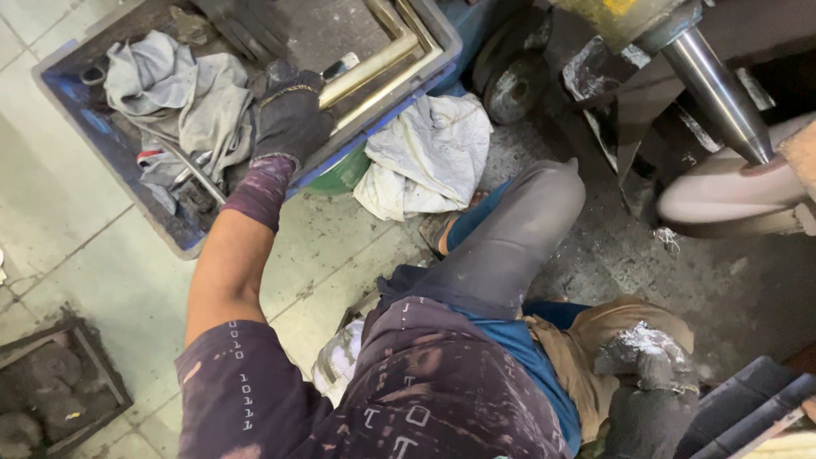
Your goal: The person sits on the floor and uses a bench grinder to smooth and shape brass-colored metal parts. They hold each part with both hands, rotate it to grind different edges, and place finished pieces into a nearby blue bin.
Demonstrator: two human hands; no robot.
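Left hand (291, 115), gloved, reaches into the blue crate (183, 246), fingers curled near the end of the brass bars (378, 64) running toward the crate's far right corner, grasp unclear; right hand (646, 361) rests closed on lap, apparently empty.

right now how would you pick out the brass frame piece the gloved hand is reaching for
Find the blue crate at top left on the tiled floor. The left hand in a dark glove rests at its rim, and beside it lies the brass frame piece, the only shiny gold angled bar among grey rags.
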